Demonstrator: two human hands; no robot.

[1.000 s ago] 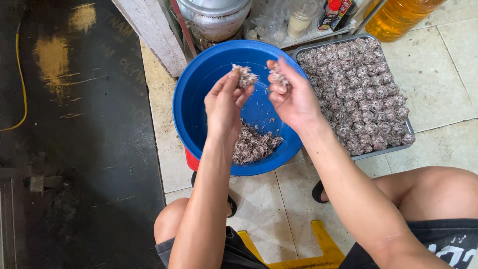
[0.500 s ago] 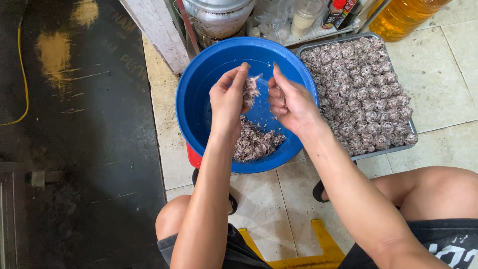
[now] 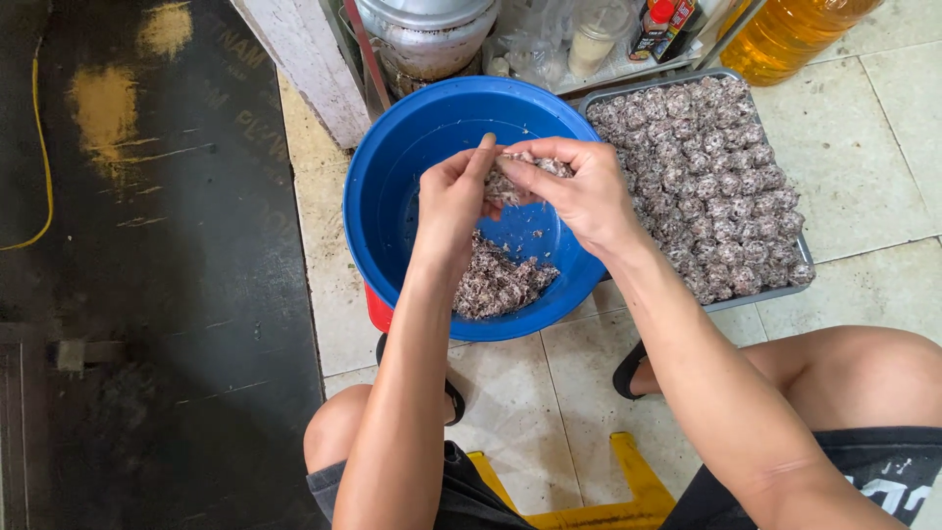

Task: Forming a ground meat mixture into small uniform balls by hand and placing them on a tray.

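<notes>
Both hands, left hand (image 3: 453, 196) and right hand (image 3: 581, 192), pinch one mince lump (image 3: 512, 181) above blue basin (image 3: 432, 147); best press evenly, keep it over basin, tray (image 3: 811, 257) of finished balls alongside.

Big oil bottle (image 3: 785, 34) sits top right on the tile floor (image 3: 883, 167), metal pot (image 3: 427, 34) up top. Yellow stool (image 3: 579, 496) at the bottom, yellow cord (image 3: 41, 147) on the dark mat (image 3: 147, 294).

Directly beneath the fingers (image 3: 510, 167) sits the basin (image 3: 392, 186) with a heap of mixture (image 3: 500, 280) in it, the tray (image 3: 800, 245) of shaped balls (image 3: 706, 177) just to their right, jars and bottles (image 3: 599, 39) beyond.
</notes>
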